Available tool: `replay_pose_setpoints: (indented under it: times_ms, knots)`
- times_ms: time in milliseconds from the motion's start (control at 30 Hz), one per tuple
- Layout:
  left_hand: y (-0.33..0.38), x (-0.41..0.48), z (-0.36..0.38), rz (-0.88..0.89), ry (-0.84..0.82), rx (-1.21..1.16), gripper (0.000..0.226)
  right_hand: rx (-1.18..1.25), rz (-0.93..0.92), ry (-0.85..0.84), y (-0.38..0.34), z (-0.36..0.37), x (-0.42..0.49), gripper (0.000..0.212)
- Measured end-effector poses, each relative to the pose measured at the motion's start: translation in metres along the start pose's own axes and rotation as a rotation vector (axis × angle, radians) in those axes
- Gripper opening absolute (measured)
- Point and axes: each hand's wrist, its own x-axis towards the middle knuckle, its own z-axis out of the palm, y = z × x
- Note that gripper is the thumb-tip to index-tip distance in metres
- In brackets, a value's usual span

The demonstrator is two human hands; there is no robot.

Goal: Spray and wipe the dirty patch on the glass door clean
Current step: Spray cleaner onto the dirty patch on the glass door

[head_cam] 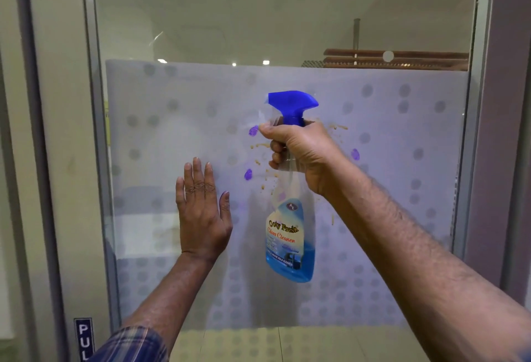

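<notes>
The glass door [172,31] has a frosted band with grey dots across its middle. A dirty patch [260,157] of brown smears and purple blobs sits on that band, partly hidden behind my right hand [304,154]. That hand grips the neck of a clear spray bottle [290,238] with a blue trigger head, blue liquid and a "Glass Cleaner" label, its nozzle pointing left at the glass. One finger rests on the trigger. My left hand [202,212] lies flat on the glass with fingers together, just left of the patch. No cloth is in view.
A grey metal door frame [94,131] runs down the left, with a blue "PULL" sign [84,338] near the bottom. Another frame post [482,102] stands on the right. Through the clear glass above, brown slats [396,59] and a metal rod show.
</notes>
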Motion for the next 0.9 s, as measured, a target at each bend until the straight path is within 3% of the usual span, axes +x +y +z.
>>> replay_pose_setpoints:
  times_ms: [367,900]
  knots:
    - [-0.001,-0.001,0.000,0.004,-0.002,-0.012,0.060,-0.167,0.120,0.016,0.072,-0.007,-0.045,0.010]
    - [-0.001,-0.002,0.001,0.002,-0.018,-0.009,0.060,-0.017,-0.010,0.470,0.078,-0.089,-0.067,0.008]
